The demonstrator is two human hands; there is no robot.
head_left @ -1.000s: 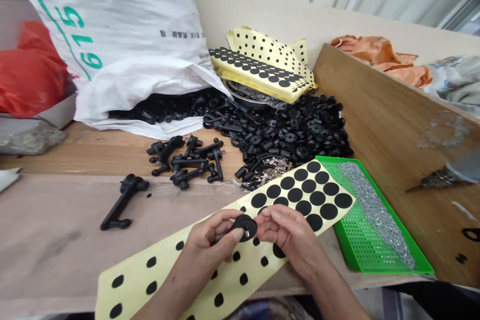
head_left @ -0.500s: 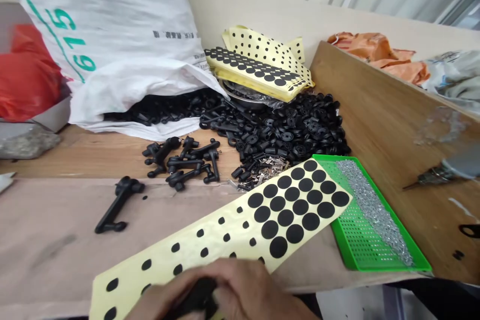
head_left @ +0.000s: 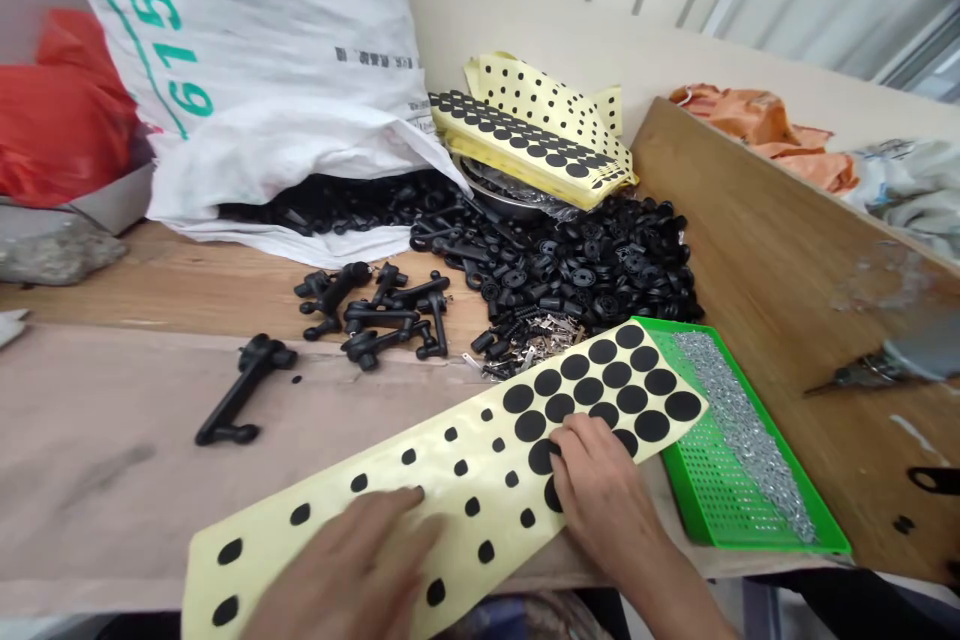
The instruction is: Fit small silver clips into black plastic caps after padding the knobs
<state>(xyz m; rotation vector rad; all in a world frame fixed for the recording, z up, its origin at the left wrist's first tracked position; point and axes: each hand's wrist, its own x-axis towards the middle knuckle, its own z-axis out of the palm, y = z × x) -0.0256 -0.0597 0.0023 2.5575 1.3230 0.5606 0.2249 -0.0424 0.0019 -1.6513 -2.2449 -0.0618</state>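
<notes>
A yellow backing sheet lies slanted across the front of the bench, with large round black stickers at its right end and small black dots over the rest. My right hand is on the sheet, its fingers bunched and the tips pinching at the edge of one round sticker. Over the sheet's lower left part is my left hand, blurred, fingers stretched out, with nothing visible in them. One black crank handle lies apart on the brown covering, and a small cluster of similar handles sits behind it.
A green perforated tray with small silvery pieces touches the sheet's right end. Behind lie a heap of black plastic parts, metal clips, stacked sticker sheets and a white sack. A wooden board and a screwdriver-like tool stand right.
My hands were together at the front edge around a dark object, which no longer shows. They have parted: the right has moved up and right onto the round stickers. The view has shifted slightly.
</notes>
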